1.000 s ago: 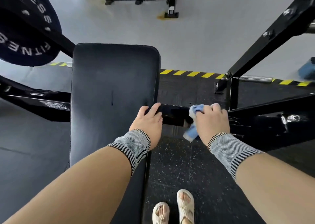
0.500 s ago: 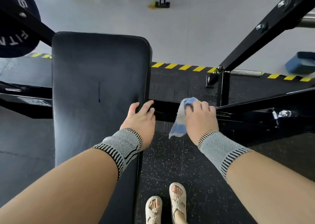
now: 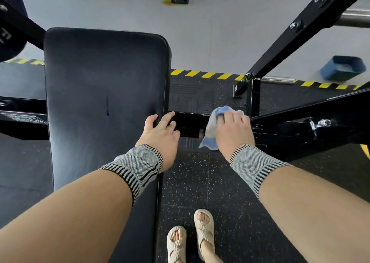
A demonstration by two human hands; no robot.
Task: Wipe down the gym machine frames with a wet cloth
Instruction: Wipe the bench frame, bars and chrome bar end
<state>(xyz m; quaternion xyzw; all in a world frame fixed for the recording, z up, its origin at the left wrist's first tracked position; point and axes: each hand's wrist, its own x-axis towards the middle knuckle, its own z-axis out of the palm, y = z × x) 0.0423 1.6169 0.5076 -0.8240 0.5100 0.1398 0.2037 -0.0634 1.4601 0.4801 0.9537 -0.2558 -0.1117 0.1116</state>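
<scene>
Your right hand presses blue cloth on black crossbar, fingers curled over it. Your left hand, at its 9 o'clock, rests on bench pad edge, fingers spread.

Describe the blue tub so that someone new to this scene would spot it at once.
Start at the black padded bench and look right, past the slanted black frame bar. The blue tub sits on the pale grey floor beyond the yellow-and-black striped edge. It is the only blue box-shaped thing; the blue cloth is soft and held.
</scene>
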